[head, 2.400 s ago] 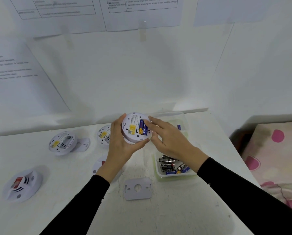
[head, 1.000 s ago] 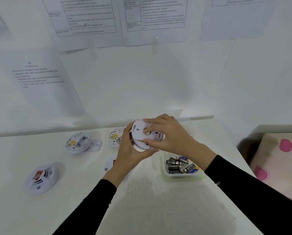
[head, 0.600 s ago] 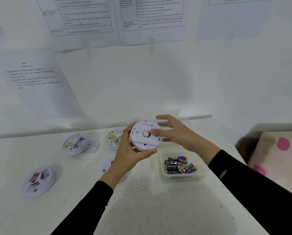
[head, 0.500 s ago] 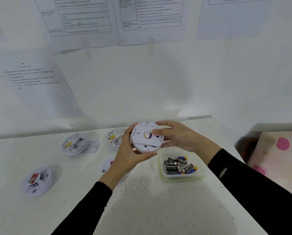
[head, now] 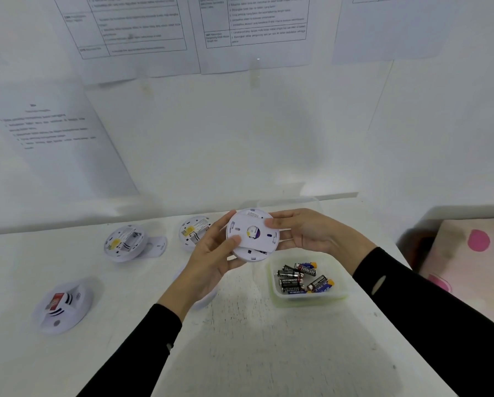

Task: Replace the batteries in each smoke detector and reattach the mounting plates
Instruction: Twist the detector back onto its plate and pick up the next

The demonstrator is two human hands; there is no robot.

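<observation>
While the tub [head: 308, 298] of batteries [head: 297, 277] sits just below, we hold the detector [head: 251, 256] above the surface [head: 254, 339]: left hand [head: 208, 259] curled round its rim, thumb on the plate [head: 261, 242], right hand [head: 317, 233] pinching the right edge. The plate looks askew; twisting now could miss the tabs, so it pops loose and falls.

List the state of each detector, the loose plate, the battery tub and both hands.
held detector, back up, mounting plate laid on it; whether locked, cannot tell.
left hand, grips held detector, thumb on mounting plate.
right hand, pinches held detector's edge.
back-left detector, back up, plate off, bay exposed.
middle detector, back up, plate off.
front-left detector, face up.
loose plate, lies against back-left detector.
battery tub, open, holds batteries.
</observation>
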